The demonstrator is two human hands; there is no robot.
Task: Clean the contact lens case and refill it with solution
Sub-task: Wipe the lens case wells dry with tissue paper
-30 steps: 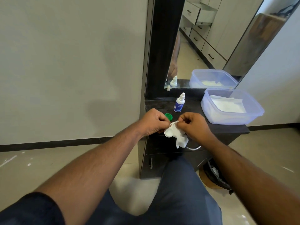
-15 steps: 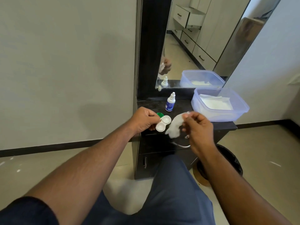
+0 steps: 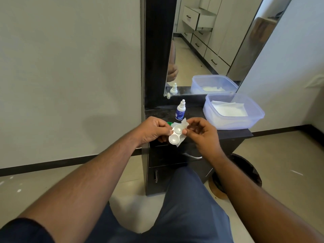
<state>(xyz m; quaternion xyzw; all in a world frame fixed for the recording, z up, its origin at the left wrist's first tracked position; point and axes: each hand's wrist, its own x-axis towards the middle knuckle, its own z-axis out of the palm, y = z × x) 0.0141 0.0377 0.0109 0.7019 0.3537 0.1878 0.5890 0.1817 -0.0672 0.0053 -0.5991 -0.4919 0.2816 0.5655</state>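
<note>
My left hand point(image 3: 154, 129) pinches a white two-well contact lens case point(image 3: 175, 135) by its left edge, above the front of the black counter point(image 3: 233, 132). Both wells face up with no caps on. My right hand point(image 3: 201, 132) pinches a white tissue point(image 3: 184, 125) that lies behind and under the case, with the thumb at the case's right side. A green cap point(image 3: 169, 123) peeks out behind my left hand. The small solution bottle point(image 3: 180, 111), white with a blue label, stands upright on the counter behind my hands.
A clear plastic tub point(image 3: 235, 123) with white tissues inside sits on the counter's right part. A mirror point(image 3: 210, 50) rises behind the counter. A dark bin point(image 3: 245, 171) stands on the floor at the right, beside the cabinet's drawers point(image 3: 175, 155).
My right hand has brought the tissue back to the case, from beside it to behind and under it. The case has turned so both wells face me.
</note>
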